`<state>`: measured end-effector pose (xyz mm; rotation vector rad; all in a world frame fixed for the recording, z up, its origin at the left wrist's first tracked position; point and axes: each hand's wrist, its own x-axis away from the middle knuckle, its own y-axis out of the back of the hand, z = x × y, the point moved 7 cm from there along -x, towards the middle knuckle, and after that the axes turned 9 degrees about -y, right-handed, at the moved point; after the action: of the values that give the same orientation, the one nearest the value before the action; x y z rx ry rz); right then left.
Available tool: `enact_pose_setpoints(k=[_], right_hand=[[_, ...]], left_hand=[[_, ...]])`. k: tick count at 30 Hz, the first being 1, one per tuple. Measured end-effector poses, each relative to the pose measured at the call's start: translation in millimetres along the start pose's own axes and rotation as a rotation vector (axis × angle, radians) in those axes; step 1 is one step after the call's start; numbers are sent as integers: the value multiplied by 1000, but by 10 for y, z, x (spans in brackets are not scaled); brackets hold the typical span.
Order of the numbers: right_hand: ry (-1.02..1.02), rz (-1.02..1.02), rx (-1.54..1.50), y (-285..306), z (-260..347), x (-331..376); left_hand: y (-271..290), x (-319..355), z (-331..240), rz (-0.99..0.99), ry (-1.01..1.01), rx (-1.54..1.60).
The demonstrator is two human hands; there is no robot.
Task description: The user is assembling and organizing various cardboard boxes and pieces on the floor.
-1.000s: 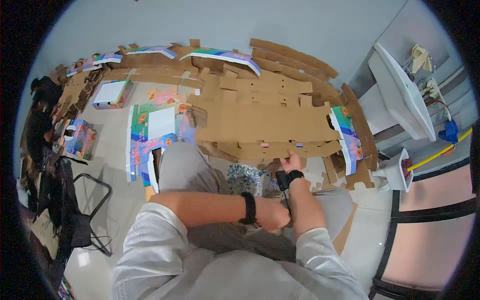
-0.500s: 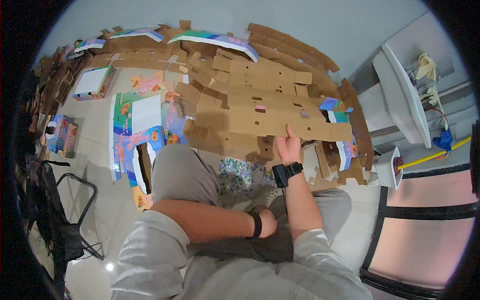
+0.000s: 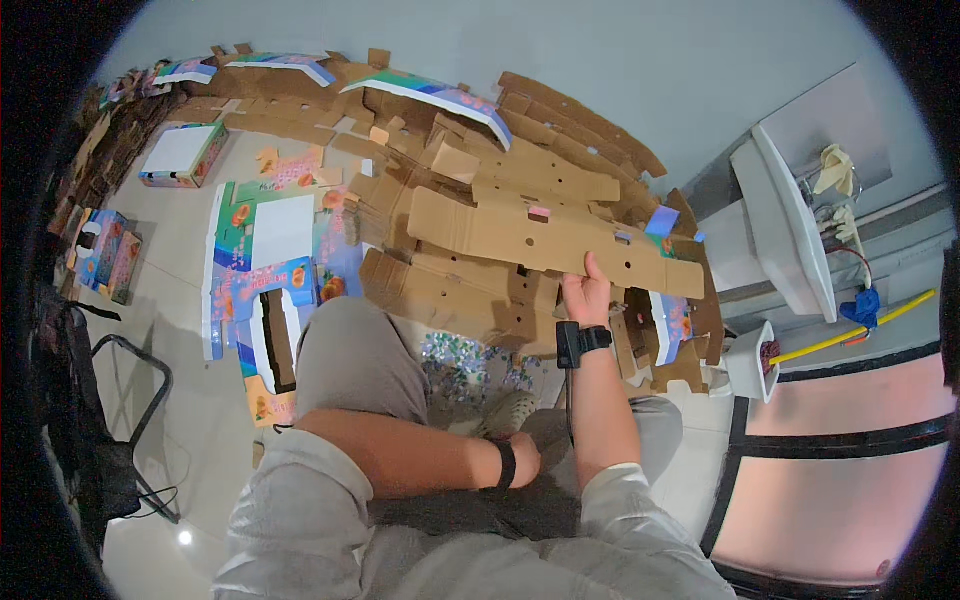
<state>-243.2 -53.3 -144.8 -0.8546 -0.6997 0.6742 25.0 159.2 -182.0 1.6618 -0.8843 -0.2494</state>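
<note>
A person's right hand (image 3: 587, 297) grips a long cardboard strip (image 3: 555, 237) by its near edge, the thumb lying on the upper face and the other fingers mostly hidden beneath, closed about the board. The strip stretches away to both sides of the hold, farther to the left than to the right, and tilts down toward its right end. The left hand (image 3: 522, 460) rests low over the lap; its fingers are hidden, and whether they are closed or holding something cannot be told.

Under and around the strip, flattened brown cardboard (image 3: 450, 290) is spread over a pale tiled floor (image 3: 180, 240). Flat printed cardboard (image 3: 235, 240) in green, blue and pink lies to the left, with 2 printed boxes (image 3: 185, 155) (image 3: 105, 255) farther out. More board runs along the foot of a grey wall (image 3: 600, 60). At right are a white sink (image 3: 790, 220), pale gloves (image 3: 835, 170) and a yellow pole (image 3: 850, 325).

The strip is plain brown and narrow, creased near its left end, with 2 small openings showing pink and bluish colour, and at least 2 round holes.
</note>
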Motion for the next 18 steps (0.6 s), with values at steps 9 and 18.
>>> enact_pose_setpoints(k=[9,18], right_hand=[[135,74,137,-163,319,-215],[-107,-97,40,958,-348,-424]], left_hand=[[-111,-66,50,248,26,132],[140,120,23,274,61,68]])
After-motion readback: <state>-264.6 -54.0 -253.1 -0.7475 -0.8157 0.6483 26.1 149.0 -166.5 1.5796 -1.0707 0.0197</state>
